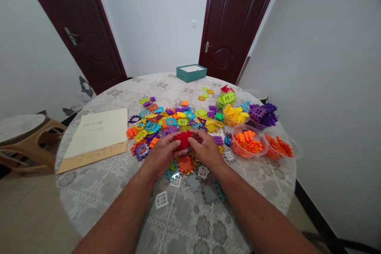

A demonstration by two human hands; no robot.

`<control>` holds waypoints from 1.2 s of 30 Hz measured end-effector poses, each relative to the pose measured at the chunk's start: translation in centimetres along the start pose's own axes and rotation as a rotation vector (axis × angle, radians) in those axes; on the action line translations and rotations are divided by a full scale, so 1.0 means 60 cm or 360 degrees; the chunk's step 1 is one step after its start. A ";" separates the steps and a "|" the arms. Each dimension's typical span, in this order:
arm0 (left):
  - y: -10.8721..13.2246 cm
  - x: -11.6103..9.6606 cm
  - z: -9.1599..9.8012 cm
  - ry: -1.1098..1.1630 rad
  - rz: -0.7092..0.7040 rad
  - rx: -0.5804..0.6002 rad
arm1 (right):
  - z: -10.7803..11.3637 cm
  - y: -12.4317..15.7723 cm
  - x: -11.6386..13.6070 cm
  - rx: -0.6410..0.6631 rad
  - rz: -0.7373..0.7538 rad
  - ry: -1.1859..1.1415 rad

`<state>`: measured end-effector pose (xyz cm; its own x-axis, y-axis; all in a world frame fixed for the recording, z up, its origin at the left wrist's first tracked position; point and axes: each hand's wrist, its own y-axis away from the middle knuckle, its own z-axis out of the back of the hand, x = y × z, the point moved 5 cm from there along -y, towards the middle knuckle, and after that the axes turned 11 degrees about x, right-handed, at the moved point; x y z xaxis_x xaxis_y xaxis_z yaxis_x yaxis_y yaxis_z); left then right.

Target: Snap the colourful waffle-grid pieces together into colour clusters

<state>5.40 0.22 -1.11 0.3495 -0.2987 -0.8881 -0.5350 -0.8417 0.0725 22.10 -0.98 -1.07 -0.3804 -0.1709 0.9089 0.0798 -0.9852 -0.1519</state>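
Observation:
Both of my hands hold one red plastic building piece (184, 139) over the near side of a mixed heap of building pieces (170, 122). My left hand (164, 151) grips its left side, thumb on top and fingers beneath. On the right side, my right hand (205, 147) pinches it between thumb and fingers. Just below the hands lies an orange toothed square piece (186, 164). Nearer to me are grey toothed pieces (210, 193) and a small white window frame piece (161, 200). The fingers cover part of the red piece.
Clear tubs at the right hold yellow pieces (235, 114), purple pieces (263, 114) and orange pieces (247, 141). A paper folder (97, 133) lies at the left of the round table (181, 230). At the far edge stands a green box (191, 74). A wooden stool (25, 143) is beyond the left edge.

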 end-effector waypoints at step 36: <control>-0.004 0.001 -0.005 0.0316 -0.0263 0.0007 | -0.004 0.024 0.031 -0.0182 0.0174 0.0041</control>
<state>5.79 0.25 -1.04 0.5763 -0.2401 -0.7812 -0.4615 -0.8845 -0.0686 21.28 -2.73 0.28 -0.3986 -0.2761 0.8746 0.0172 -0.9557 -0.2939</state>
